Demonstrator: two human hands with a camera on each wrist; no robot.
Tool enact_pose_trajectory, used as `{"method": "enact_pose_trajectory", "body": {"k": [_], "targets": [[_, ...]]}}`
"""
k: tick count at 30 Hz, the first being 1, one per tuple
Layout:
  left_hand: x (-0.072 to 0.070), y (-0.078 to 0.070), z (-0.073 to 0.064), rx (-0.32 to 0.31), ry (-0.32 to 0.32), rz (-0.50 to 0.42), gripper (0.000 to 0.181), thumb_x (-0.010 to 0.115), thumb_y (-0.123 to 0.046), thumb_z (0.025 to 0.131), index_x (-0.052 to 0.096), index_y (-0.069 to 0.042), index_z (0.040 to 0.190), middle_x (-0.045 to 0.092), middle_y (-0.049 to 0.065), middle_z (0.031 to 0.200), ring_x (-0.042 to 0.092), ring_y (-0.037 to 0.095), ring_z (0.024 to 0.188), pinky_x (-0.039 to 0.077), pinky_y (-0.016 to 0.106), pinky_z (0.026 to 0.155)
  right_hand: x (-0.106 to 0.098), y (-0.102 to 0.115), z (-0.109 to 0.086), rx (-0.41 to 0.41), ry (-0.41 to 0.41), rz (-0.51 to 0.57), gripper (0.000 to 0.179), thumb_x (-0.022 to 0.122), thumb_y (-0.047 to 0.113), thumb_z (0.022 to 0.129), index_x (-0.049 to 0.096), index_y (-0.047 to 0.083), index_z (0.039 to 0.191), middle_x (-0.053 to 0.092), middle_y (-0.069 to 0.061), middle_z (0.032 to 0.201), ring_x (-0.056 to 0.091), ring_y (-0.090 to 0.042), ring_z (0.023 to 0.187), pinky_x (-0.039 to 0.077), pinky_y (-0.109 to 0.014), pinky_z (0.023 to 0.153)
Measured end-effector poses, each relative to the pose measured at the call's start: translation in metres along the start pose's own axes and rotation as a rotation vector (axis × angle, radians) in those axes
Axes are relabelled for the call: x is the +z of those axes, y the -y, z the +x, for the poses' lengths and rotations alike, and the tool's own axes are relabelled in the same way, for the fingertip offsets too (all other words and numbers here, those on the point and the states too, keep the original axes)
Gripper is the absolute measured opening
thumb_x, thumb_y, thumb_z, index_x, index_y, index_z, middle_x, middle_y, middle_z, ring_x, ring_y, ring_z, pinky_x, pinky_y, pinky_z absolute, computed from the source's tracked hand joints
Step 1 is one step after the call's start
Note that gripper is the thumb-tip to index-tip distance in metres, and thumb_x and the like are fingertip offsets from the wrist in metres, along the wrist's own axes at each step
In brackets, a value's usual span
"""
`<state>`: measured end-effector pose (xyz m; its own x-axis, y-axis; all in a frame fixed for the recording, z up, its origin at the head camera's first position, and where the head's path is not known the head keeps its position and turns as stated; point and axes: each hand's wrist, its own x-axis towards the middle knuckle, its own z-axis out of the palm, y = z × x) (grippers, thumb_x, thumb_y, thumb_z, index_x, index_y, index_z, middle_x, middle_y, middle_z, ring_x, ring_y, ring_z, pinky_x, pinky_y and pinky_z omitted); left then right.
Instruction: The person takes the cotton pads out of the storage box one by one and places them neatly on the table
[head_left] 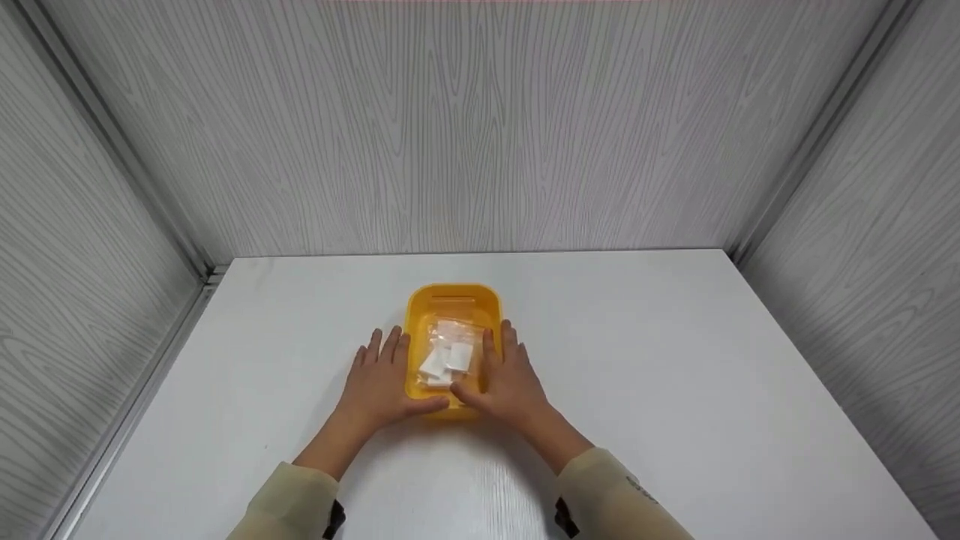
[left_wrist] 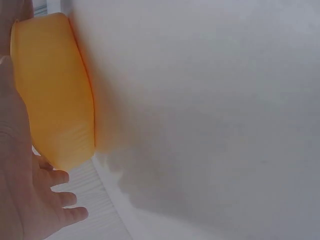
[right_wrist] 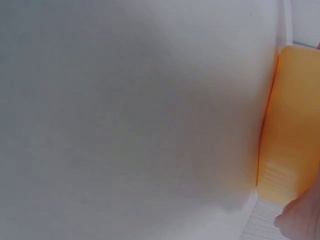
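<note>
We see the left hand (head_left: pixel 382 386) with its fingers straight and spread along the left side of a yellow tray (head_left: pixel 454 288), its thumb reaching over the near rim. The right hand (head_left: pixel 514 386) mirrors it at the right side, fingers extended and apart, index finger just over the rim and thumb at the near end. Neither hand is clamped on anything. Between them, the tray stands upright on the white bench (head_left: pixel 675 390), around the middle from left to right, its long sides running near to far. Inside we can make out clear plastic packaging (head_left: pixel 450 330) with flat white pieces (head_left: pixel 460 356); we cannot tell how many. Beyond the wrists are pale sleeves (head_left: pixel 285 502). Grey wood-grain panels (head_left: pixel 472 127) rise at the far, left and right sides.
</note>
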<state>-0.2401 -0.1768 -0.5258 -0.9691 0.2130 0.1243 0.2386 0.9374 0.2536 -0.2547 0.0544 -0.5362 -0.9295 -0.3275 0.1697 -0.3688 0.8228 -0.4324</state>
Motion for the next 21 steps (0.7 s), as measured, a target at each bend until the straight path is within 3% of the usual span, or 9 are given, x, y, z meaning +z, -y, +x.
{"method": "enact_pose_trajectory", "body": {"k": [7, 13, 16, 21], "targets": [[-0.001, 0.0, 0.0, 0.016, 0.026, 0.115, 0.135, 0.047, -0.093, 0.071, 0.014, 0.005, 0.157, 0.005, 0.022, 0.166, -0.001, 0.042, 0.153, 0.004, 0.06, 0.122, 0.006, -0.005, 0.0, -0.025, -0.054, 0.081, 0.091, 0.052, 0.06, 0.093, 0.022, 0.004, 0.159, 0.004, -0.023, 0.166, 0.018, -0.043, 0.15, 0.022, -0.056, 0.12], [0.001, -0.006, 0.002, 0.024, 0.044, 0.148, 0.135, 0.043, -0.095, 0.07, 0.015, 0.005, 0.157, 0.007, 0.023, 0.165, 0.001, 0.039, 0.154, 0.002, 0.053, 0.124, 0.01, -0.01, -0.005, -0.107, -0.26, 0.107, 0.072, 0.061, 0.044, 0.093, 0.042, 0.005, 0.151, 0.025, -0.023, 0.161, 0.028, -0.042, 0.147, 0.025, -0.055, 0.119], [0.0, -0.004, 0.002, 0.036, 0.036, 0.151, 0.135, 0.044, -0.095, 0.07, 0.016, 0.006, 0.156, 0.008, 0.024, 0.165, 0.003, 0.038, 0.154, 0.003, 0.052, 0.124, 0.008, -0.006, -0.005, -0.142, -0.314, 0.128, 0.063, 0.06, 0.042, 0.096, 0.049, 0.006, 0.147, 0.031, -0.021, 0.159, 0.027, -0.039, 0.148, 0.022, -0.053, 0.121], [-0.002, 0.001, 0.0, 0.04, 0.029, 0.154, 0.134, 0.046, -0.093, 0.071, 0.017, 0.007, 0.156, 0.007, 0.024, 0.165, 0.002, 0.037, 0.154, 0.003, 0.051, 0.124, 0.0, 0.011, -0.005, -0.1, -0.316, 0.33, 0.052, 0.056, 0.037, 0.101, 0.053, 0.009, 0.144, 0.037, -0.013, 0.158, 0.029, -0.035, 0.149, 0.026, -0.053, 0.119]]}}
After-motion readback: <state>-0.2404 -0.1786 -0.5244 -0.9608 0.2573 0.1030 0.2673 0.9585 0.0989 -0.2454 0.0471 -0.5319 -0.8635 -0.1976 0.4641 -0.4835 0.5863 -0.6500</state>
